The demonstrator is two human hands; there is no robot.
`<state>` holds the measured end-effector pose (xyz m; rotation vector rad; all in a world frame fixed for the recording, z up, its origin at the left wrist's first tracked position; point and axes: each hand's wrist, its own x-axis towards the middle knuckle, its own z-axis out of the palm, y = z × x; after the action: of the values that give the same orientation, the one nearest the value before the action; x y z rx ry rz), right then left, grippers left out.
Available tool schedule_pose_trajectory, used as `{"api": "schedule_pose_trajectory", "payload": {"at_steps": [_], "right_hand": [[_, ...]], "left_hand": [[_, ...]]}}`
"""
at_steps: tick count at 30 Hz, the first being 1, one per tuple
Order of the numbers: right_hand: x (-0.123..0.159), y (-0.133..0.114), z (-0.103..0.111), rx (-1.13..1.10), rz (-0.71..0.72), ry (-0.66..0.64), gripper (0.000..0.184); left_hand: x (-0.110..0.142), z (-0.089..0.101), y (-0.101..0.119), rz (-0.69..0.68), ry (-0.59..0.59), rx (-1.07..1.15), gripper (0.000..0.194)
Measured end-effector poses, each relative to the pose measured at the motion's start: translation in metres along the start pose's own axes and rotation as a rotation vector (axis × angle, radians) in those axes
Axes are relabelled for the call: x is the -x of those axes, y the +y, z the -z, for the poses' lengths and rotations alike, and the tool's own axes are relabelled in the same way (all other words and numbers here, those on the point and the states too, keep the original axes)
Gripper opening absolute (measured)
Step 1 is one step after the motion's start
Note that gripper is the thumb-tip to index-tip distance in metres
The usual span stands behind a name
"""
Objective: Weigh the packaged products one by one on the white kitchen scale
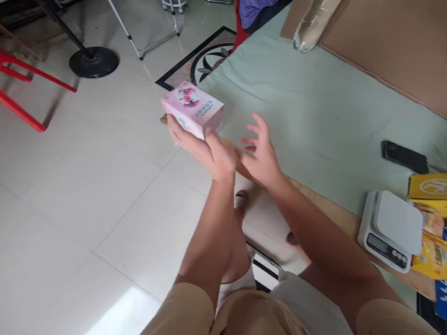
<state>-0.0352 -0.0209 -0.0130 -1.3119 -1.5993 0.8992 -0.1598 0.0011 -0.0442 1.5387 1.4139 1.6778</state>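
A pink and white carton (195, 109) with a flower print and blue lettering rests in my left hand (209, 151). The fingers wrap its near long side and the thumb lies by its near corner. The carton is held above the table's left corner, tilted a little. To the right of it, my right hand (258, 153) hovers over the table edge with its fingers spread and slightly curled, holding nothing. A gap separates that hand from the carton.
The table has a pale green cloth (314, 116). On it are a white kitchen scale (394, 228), a black phone (405, 156), yellow packets (435, 256), a cardboard sheet (387, 51) and a plastic-wrapped roll (314, 28). Left on the floor stand a red stool (24, 111) and black round base (94, 62).
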Motion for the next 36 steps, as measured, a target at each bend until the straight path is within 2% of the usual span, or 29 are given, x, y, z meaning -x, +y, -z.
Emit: {"api": "schedule_pose_trajectory", "payload": {"at_steps": [1,2,3,4,5,7,8,11,14,17,21,23,27,31,36], "right_hand": [[0.025,-0.001,0.024,-0.006,0.024,0.044,0.073],[0.054,-0.001,0.049,-0.013,0.050,0.097,0.059],[0.084,0.000,0.074,-0.016,0.081,0.164,0.046],[0.116,0.003,0.098,-0.015,0.116,0.258,0.037],[0.148,0.007,0.120,-0.002,0.093,0.360,0.032],[0.210,0.018,0.156,0.049,0.004,0.586,0.022],[0.238,0.024,0.172,0.082,-0.091,0.660,0.020],[0.307,0.037,0.209,0.177,-0.244,0.811,0.021],[0.350,0.041,0.241,0.231,-0.292,0.942,0.022],[0.376,0.044,0.273,0.264,-0.365,1.102,0.023],[0.397,0.051,0.318,0.489,-0.384,1.356,0.031],[0.400,0.054,0.342,0.677,-0.390,1.368,0.040],[0.393,0.058,0.378,0.907,-0.434,1.208,0.058],[0.380,0.064,0.386,0.972,-0.431,1.157,0.053],[0.371,0.065,0.376,0.973,-0.401,1.265,0.044]], "left_hand": [[0.010,-0.008,0.019,-0.033,0.169,0.000,0.067],[0.021,-0.018,0.038,-0.081,0.175,0.023,0.067],[0.033,-0.031,0.055,-0.134,0.110,0.069,0.065],[0.045,-0.046,0.070,-0.180,-0.013,0.111,0.061],[0.057,-0.063,0.082,-0.210,-0.163,0.151,0.056],[0.082,-0.098,0.099,-0.218,-0.407,0.198,0.046],[0.093,-0.116,0.105,-0.213,-0.484,0.209,0.042],[0.126,-0.171,0.129,-0.282,-0.590,0.288,0.035],[0.164,-0.221,0.162,-0.425,-0.690,0.418,0.031],[0.209,-0.260,0.199,-0.472,-0.840,0.480,0.027],[0.263,-0.294,0.233,-0.439,-1.017,0.549,0.025],[0.280,-0.305,0.242,-0.416,-1.098,0.555,0.026],[0.295,-0.315,0.247,-0.380,-1.229,0.518,0.034],[0.303,-0.318,0.247,-0.318,-1.354,0.499,0.052],[0.314,-0.313,0.250,-0.258,-1.442,0.574,0.069]]}}
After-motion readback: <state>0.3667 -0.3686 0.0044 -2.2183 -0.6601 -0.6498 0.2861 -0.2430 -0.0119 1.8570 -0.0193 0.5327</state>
